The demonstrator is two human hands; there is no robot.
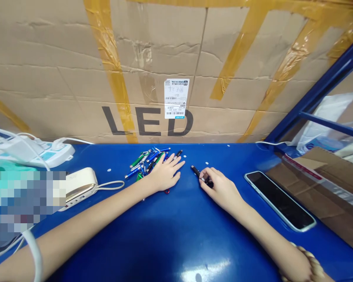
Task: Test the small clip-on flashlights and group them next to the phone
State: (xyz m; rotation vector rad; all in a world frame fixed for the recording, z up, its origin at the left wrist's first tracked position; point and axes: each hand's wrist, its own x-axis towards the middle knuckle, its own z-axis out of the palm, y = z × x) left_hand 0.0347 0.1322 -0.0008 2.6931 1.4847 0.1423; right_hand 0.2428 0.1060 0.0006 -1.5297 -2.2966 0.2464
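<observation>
We count two hands over the blue table, and one black tube is pinched in the curled fingers of our right hand, with one end poking out past the fingertips. The other tubes lie in one pile, under our left fingers and just to the left of them. We see blue ones, green ones and at least one black one, but we cannot count them all, because our left hand covers part of the pile. Right of our right fingers we see one phone, and past it one piece of brown cardboard. Left of our left fingers sits one white power bank with a short cord, and farther left is one white power strip. A blurry patch hides things over there. In front of all our fingers, one huge box stands like a wall, with one white label and three big letters, LED. Our left arm reaches in long, with the palm down and the fingers spread wide. Our right arm slants in from the other side, with one light brown band around it.
</observation>
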